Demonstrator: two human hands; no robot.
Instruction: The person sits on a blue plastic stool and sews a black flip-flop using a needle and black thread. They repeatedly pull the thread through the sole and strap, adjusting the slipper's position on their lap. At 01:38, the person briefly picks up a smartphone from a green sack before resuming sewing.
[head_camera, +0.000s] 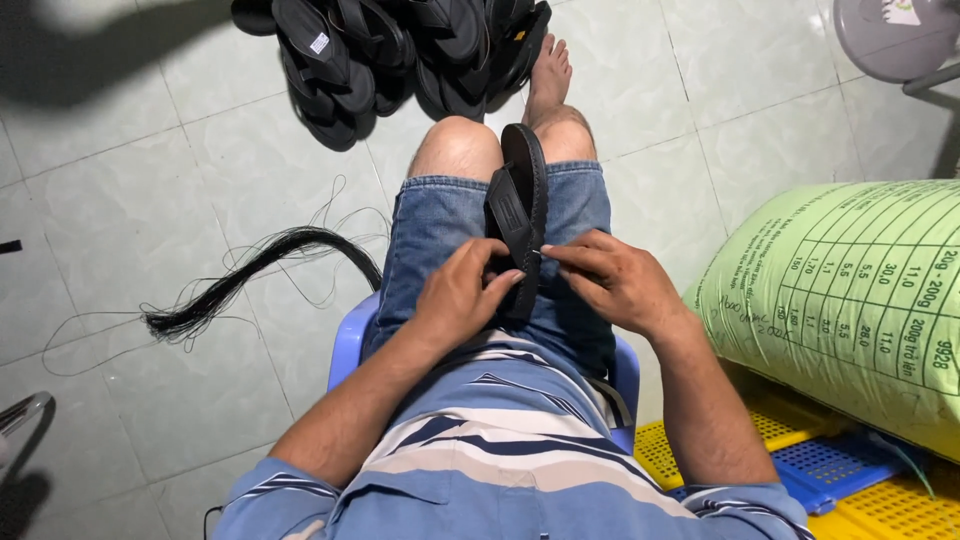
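A black sandal (525, 185) rests on edge in my lap, its sole pointing away between my knees. My left hand (462, 292) grips the near end of the sandal by its wide strap. My right hand (612, 280) pinches something thin, like a needle or thread, at the strap's edge right beside the left fingers. Both hands touch the sandal above my denim shorts (440, 225).
A heap of black sandals (390, 55) lies on the tiled floor ahead. A bundle of black thread (250, 270) trails at the left. A large green sack (850, 290) sits at the right on yellow and blue plastic crates (830, 470). I sit on a blue stool (350, 345).
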